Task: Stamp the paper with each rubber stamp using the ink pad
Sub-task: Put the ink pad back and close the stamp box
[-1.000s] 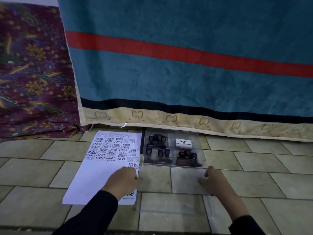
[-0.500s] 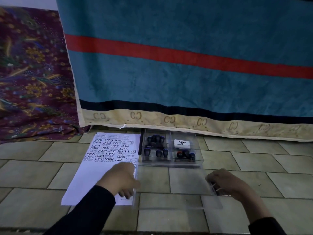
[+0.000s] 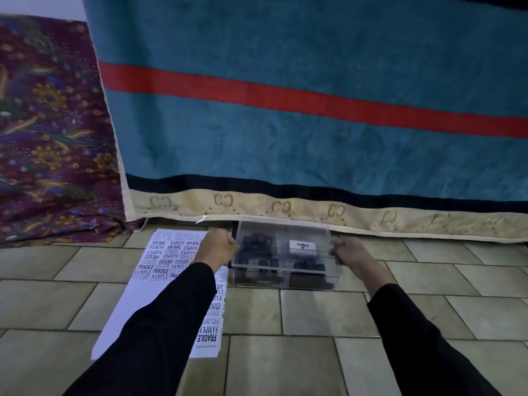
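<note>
A clear plastic box (image 3: 285, 281) stands on the tiled floor just in front of a hanging towel. Inside it lie several dark rubber stamps (image 3: 255, 247) and a white Artline ink pad (image 3: 303, 247). A clear lid (image 3: 283, 228) sits over the box. My left hand (image 3: 218, 248) grips the lid's left edge with curled fingers, and my right hand (image 3: 347, 252) pinches its right edge. Left of the box lies a white paper (image 3: 160, 281) covered with stamped words such as FRAGILE, SAMPLE and AIR MAIL. My left forearm crosses the paper's right side.
A teal towel (image 3: 285, 138) with a red stripe and a beige hem hangs right behind the box. A maroon patterned cloth (image 3: 51, 138) is bunched at the far left. Beige floor tiles (image 3: 285, 352) stretch toward me.
Both hands lifted the clear lid from the floor near me and carried it forward over the box. The camera view tilted down and closer.
</note>
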Motion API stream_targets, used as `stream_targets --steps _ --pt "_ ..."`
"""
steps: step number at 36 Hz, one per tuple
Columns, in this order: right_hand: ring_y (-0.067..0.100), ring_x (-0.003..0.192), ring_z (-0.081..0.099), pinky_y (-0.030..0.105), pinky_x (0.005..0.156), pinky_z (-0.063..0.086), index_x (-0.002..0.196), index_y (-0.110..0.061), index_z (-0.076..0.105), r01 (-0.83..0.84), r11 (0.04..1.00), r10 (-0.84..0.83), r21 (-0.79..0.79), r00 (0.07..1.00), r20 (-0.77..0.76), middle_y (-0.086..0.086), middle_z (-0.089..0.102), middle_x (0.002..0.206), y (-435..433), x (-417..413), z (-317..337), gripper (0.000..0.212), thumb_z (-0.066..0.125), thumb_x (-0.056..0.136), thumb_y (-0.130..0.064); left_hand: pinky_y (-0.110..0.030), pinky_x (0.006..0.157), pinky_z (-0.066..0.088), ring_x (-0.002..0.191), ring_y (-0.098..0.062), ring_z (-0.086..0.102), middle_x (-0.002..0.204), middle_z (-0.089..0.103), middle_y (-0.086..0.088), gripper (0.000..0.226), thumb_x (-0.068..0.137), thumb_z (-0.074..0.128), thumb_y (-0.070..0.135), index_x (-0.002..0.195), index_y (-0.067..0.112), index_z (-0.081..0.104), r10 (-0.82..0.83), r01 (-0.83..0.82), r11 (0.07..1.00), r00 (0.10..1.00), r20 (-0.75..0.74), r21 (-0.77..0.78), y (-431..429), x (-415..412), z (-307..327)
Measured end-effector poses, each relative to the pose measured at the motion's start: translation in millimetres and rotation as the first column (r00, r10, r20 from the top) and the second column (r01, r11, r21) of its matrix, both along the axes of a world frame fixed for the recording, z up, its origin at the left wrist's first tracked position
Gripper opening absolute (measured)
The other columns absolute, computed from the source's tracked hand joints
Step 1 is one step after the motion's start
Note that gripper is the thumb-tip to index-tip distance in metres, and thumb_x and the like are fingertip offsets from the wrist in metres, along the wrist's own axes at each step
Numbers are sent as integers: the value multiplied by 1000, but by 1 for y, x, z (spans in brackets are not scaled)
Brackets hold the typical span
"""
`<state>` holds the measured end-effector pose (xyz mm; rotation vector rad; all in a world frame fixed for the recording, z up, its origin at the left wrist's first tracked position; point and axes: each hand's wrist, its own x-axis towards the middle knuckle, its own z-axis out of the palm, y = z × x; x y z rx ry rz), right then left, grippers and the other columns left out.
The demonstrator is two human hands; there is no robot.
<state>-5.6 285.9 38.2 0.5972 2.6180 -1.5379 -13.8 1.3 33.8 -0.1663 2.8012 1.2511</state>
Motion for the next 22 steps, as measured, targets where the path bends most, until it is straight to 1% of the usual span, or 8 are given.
stream_targets --steps 4,8,10,12,15,17,19,22 --pt "18 51 45 25 49 40 84 -4 62 6 998 -7 64 1000 17 16 55 78 1 -9 -9 23 49 81 15 -38 73 58 69 -26 67 72 70 -13 20 85 64 14 67 6 67 5 -5 1000 1000 -7 21 2 0 -8" --pt "25 65 54 33 61 48 87 8 68 14 997 -18 81 999 43 16 58 78 8 -17 -16 14 59 76 12 -39 74 57 69 -23 67 72 69 -8 19 84 66 16 65 17 61 37 -36 995 999 -7 88 1 -1 -13" --pt "26 71 56 33 66 49 79 3 67 28 997 -31 76 999 44 15 58 78 9 -18 -17 11 60 76 11 -40 75 57 71 -25 67 72 69 -9 16 84 65 15 67 13 64 46 -45 992 999 0 114 0 -2 -14" --pt "27 72 55 34 65 49 69 -4 61 54 997 -56 58 998 40 15 57 77 7 -17 -17 18 60 77 12 -41 75 58 75 -27 66 75 68 -9 14 84 64 14 71 10 65 47 -49 989 999 13 140 1 -2 -15" --pt "25 62 53 35 64 50 57 -11 56 61 997 -63 42 997 41 13 55 70 8 -18 -20 31 58 77 12 -42 76 58 80 -29 66 80 65 -10 8 87 63 14 80 10 65 39 -43 987 999 28 157 3 -3 -17" --pt "25 58 53 35 65 53 59 -11 60 56 997 -58 48 997 43 13 57 68 11 -19 -24 28 59 76 11 -42 74 59 78 -31 67 78 65 -12 9 86 64 12 79 8 66 45 -46 989 999 8 139 3 -3 -18" --pt "26 62 57 37 67 55 70 -6 67 61 996 -63 58 997 43 15 60 73 14 -19 -27 16 62 74 8 -41 69 60 71 -30 68 75 66 -13 11 84 66 8 73 5 67 58 -58 991 998 1 124 4 -2 -19" --pt "25 59 56 34 61 55 74 -6 68 72 996 -74 45 996 41 17 61 76 15 -11 -29 14 64 74 8 -30 51 58 55 -23 65 68 65 -13 10 82 67 2 71 1 68 70 -73 988 997 31 139 3 3 -21"
